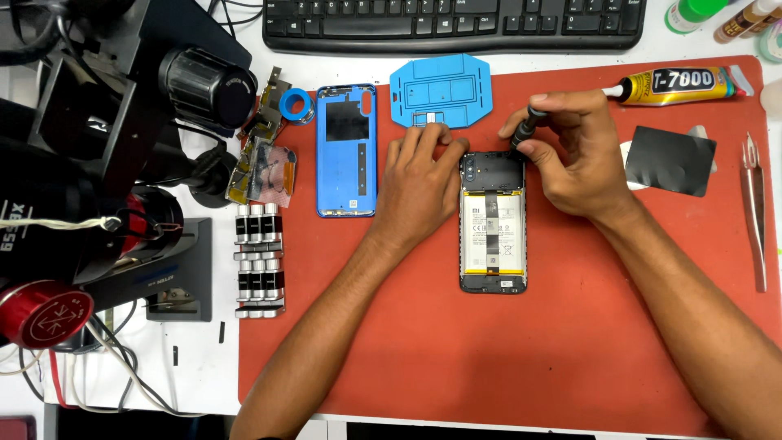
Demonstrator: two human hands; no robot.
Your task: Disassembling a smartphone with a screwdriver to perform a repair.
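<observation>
An opened phone (pixel 492 232) lies back-up on the red mat (pixel 489 358), its pale battery and black upper cover showing. My left hand (pixel 419 181) rests flat beside the phone's top left corner, fingers touching its edge. My right hand (pixel 570 155) grips a small black screwdriver (pixel 528 126) with its tip down at the phone's top right corner. The phone's blue back cover (pixel 346 151) lies to the left of my left hand.
A blue plastic screw tray (pixel 441 90) lies above the phone. Glue tube (pixel 676 85), black sheet (pixel 669 160) and tweezers (pixel 755 212) sit at right. A blue tape ring (pixel 296 105), metal holders (pixel 259 261) and a microscope stand (pixel 98 163) are at left; a keyboard (pixel 452 20) is behind.
</observation>
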